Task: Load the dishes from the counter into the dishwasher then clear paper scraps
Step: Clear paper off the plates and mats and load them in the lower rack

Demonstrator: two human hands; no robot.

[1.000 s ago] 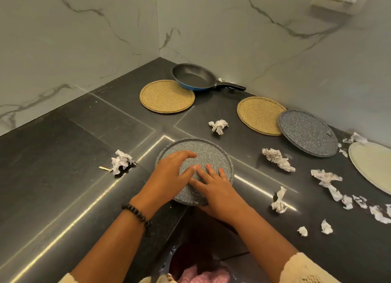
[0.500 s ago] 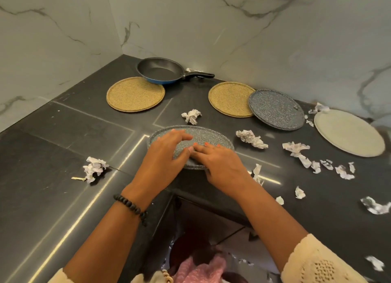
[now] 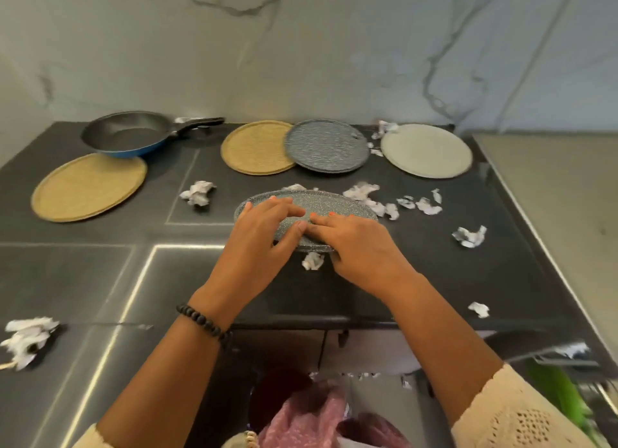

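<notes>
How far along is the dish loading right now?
Nothing looks loaded yet. Both hands, left and right, hold the speckled grey plate above the counter. The pan, other plates and paper scraps remain.

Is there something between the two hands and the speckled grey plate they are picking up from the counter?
Nothing visible. The left hand and the right hand already grip the near rim of the speckled grey plate, fingers on top. A paper scrap lies under that edge, not between hands and plate.
</notes>
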